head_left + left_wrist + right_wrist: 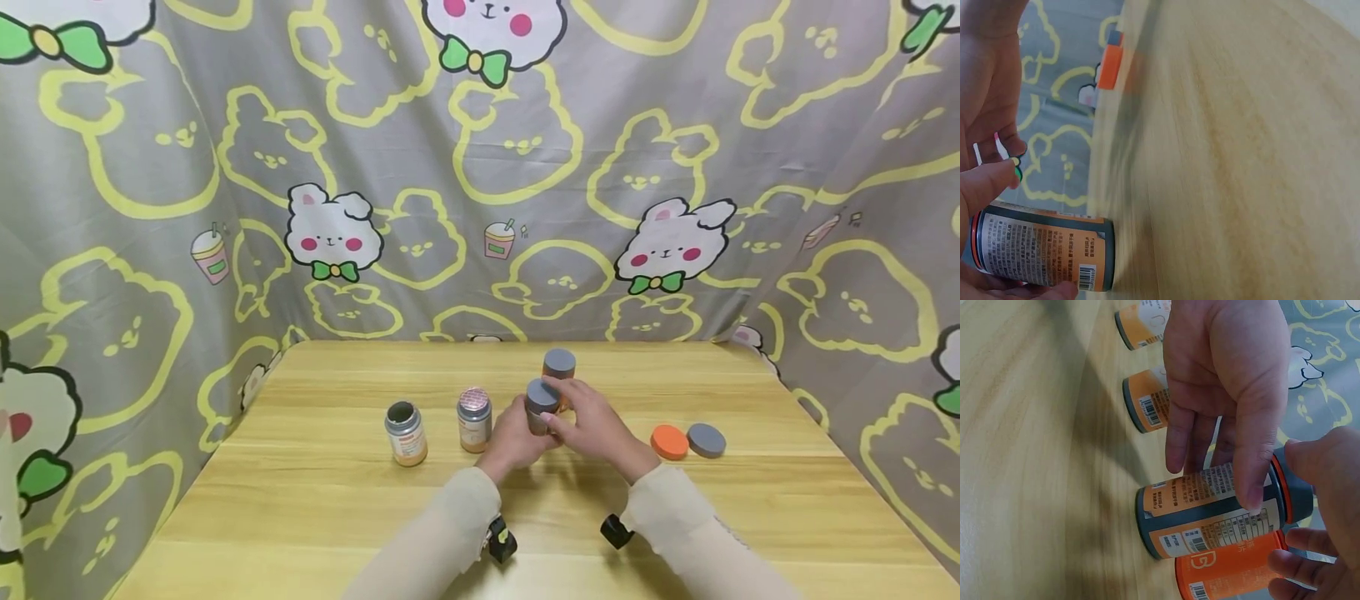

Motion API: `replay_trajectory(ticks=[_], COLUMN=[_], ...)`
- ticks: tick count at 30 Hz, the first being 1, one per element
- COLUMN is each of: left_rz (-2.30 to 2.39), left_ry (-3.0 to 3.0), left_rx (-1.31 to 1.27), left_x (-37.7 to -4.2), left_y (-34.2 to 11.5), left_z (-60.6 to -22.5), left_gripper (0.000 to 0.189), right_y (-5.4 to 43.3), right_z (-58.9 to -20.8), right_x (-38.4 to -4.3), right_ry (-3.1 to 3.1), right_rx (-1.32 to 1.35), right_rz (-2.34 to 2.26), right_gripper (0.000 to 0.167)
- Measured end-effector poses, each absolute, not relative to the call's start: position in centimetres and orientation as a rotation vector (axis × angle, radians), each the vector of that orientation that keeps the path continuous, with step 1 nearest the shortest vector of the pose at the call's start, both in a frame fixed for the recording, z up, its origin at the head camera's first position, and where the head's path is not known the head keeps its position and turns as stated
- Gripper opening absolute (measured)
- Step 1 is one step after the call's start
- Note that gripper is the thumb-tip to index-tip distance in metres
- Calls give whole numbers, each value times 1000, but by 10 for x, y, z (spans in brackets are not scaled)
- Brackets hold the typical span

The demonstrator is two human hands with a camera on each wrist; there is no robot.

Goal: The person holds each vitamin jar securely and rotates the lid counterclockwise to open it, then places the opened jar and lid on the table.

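Left hand (517,442): curled round jar (1200,514), below right hand
Right hand (597,425): thumb and fingers pinch gray lid (542,395)
Jar label (1041,240): barcode (1086,277), tiny print (1010,244) unreadable
Orange jar (1235,565): just beyond hands; white logo (1202,559)

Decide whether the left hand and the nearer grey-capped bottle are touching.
Touching. The right wrist view shows it: the thumb of the left hand lies against the side of the bottle.
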State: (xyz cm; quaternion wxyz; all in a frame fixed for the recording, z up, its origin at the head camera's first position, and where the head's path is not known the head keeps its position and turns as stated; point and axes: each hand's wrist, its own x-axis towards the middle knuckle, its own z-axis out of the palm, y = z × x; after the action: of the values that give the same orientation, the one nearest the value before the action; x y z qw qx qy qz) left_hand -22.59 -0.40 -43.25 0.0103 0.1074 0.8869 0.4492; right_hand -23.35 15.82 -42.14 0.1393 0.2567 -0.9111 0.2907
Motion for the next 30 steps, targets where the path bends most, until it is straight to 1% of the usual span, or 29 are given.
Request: replay_trajectory(ticks=[8,15,24,30], left_rz=[1336,1220,1088,1052], left_ry=[2774,2805,2811,2805], left_rx=[344,470,523,549], left_x=[-224,-218,-208,-196], left_y=[-4,-5,-8,-11], left_z=[-432,-433,-438,-438], left_gripper=[79,73,69,63], right_y=[153,151,148,146], right_z=[-422,-426,-426,-429], right_x=[-230,-224,-209,-194], right_ry=[-2640,-2587,-2599,-2606], right_rx=[717,713,678,684], right_rz=[886,875,812,842], right_gripper=[47,43,51,42])
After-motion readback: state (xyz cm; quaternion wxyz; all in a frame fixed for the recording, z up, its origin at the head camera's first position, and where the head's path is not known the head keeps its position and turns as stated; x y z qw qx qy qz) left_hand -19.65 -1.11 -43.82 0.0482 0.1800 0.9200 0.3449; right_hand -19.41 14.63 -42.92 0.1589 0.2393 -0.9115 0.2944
